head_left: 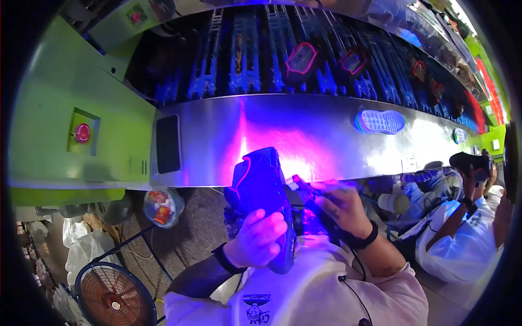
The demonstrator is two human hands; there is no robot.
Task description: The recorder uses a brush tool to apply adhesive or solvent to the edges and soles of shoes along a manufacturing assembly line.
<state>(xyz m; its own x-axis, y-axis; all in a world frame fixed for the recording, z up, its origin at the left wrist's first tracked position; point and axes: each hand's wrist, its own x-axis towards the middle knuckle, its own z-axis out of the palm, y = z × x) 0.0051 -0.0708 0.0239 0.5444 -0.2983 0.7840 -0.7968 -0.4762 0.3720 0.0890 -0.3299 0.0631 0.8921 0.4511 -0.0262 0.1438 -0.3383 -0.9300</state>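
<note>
A dark shoe [260, 182] stands almost upright in front of me, lit blue and violet, with a pink-red line along one edge. My left hand [258, 239] is wrapped round its lower part. To the right of the shoe, my right hand [343, 209] is closed round a slim dark tool [305, 187] whose reddish end points toward the shoe. What kind of tool it is, I cannot make out. Its end and the shoe look apart. On the metal bench [209, 136] beyond my hands lies a pale shoe sole [380, 121], tread side up.
Behind the bench runs a dark slatted conveyor [244, 60] carrying red-edged shoe parts [302, 58]. A black flat pad [168, 143] lies at the bench's left, beside a green cabinet with a red button [82, 133]. A fan [115, 300] and bin [162, 208] stand lower left; a co-worker [462, 233] sits right.
</note>
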